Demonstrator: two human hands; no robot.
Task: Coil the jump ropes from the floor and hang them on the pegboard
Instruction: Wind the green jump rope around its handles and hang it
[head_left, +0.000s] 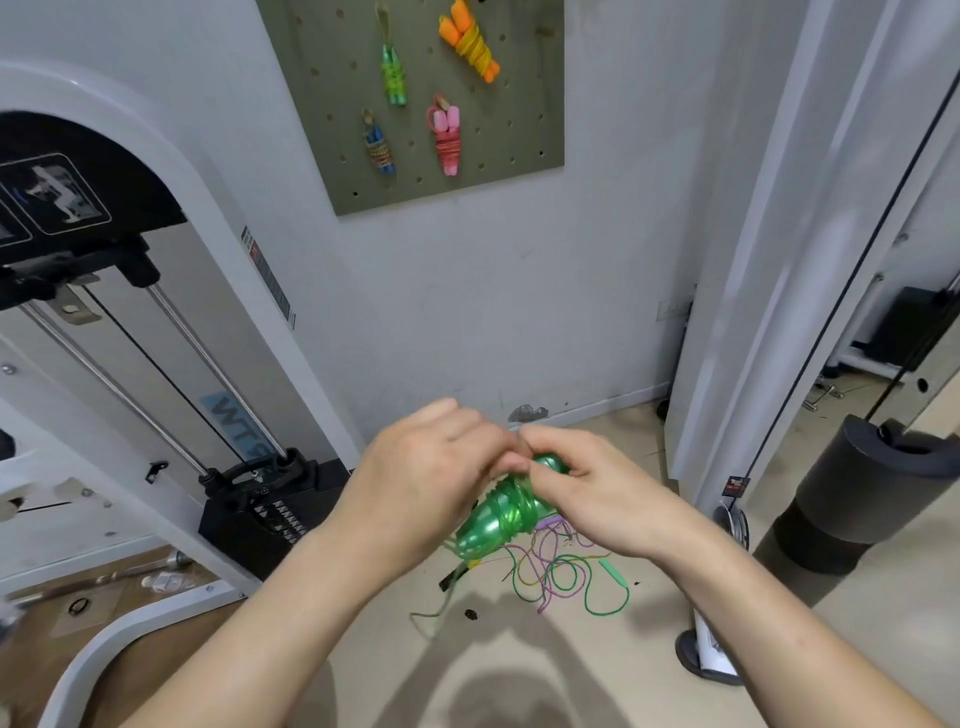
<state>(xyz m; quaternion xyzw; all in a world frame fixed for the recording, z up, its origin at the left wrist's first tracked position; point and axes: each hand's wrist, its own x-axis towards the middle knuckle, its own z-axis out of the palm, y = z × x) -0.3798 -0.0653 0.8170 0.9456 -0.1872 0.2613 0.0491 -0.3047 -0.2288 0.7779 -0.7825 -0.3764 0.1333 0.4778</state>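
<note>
My left hand (431, 467) and my right hand (582, 493) meet at chest height, both gripping a shiny green jump rope (498, 519) whose cord is wound tightly round its handles. A loose end of cord hangs from the bundle. Below, on the beige floor, lies a tangle of loose ropes (561, 577), green and purple cords with a light green handle. On the wall above hangs the olive pegboard (524, 130) with several coiled ropes: a green one (393, 75), an orange one (470, 44), a blue one (379, 145) and a pink one (448, 137).
A white cable weight machine (156, 322) with a black weight stack (270, 509) fills the left. A white column (769, 260) and a black foam roller (857, 493) stand at the right. A metal bar lies on the floor at lower left.
</note>
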